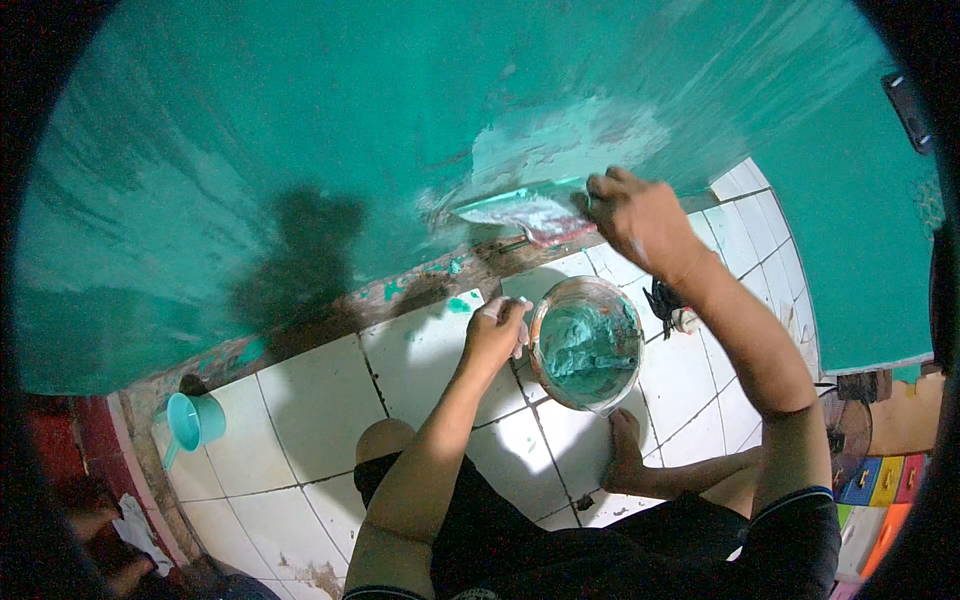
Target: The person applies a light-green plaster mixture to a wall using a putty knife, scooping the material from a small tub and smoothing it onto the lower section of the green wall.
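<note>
My right hand (640,222) is closed around the end of a broad, flat putty scraper (530,213), smeared with pale paste and reddish along its lower edge. The scraper lies along the foot of the green wall (400,110), just below a lighter, wet-looking patch (560,140). Beside the bucket's left rim, my left hand (495,335) has its fingers curled together, whitish at the tips. Whether they grip the rim or something small is hidden. The round bucket (588,405) stands on the floor between my arms, with green-grey paste (590,345) inside.
A turquoise dipper (200,418) lies on the white floor tiles (310,420) at the left. Right of the bucket is a small black-and-white item (680,315). My bare foot (625,450) is close to the bucket. A fan (848,430) and coloured drawers (885,480) stand at far right.
</note>
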Demonstrator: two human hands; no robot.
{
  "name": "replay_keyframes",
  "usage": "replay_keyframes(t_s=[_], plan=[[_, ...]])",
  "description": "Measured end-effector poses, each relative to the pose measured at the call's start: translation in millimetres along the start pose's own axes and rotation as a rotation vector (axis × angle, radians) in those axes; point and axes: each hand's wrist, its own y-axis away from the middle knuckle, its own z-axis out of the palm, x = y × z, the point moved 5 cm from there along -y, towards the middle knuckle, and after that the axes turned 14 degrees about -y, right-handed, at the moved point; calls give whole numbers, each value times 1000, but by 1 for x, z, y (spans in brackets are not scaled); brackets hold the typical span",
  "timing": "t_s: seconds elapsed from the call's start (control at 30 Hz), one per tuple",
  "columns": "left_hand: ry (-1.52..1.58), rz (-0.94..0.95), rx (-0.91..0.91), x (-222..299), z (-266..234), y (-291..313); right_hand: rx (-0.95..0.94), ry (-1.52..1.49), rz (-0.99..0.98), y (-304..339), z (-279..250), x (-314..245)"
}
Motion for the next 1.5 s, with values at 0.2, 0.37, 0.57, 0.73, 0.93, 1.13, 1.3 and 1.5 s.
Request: replay_keyframes(t_s=[0.2,0.37,0.57,0.73,0.93,1.13,1.3,1.5], plan=[[-543,97,-300,-25,37,-6,71,-145,83,34,69,-17],[-834,134,-404,-37,51,-6,51,-243,90,17,124,-39],[-895,149,-461,-36,50,-1,-64,-217,114,-1,189,-54],[-978,187,-451,-34,49,2,-112,-232,105,-12,226,-59],[-950,205,-407,-36,53,3,-202,-205,130,-14,242,-56],[-956,247,-370,-40,57,-1,-4,-167,128,-20,218,-49],[-921,199,-392,-42,57,-1,72,-184,187,-18,176,-34],[-933,198,-394,-37,59,-7,231,-250,257,-4,112,-9]])
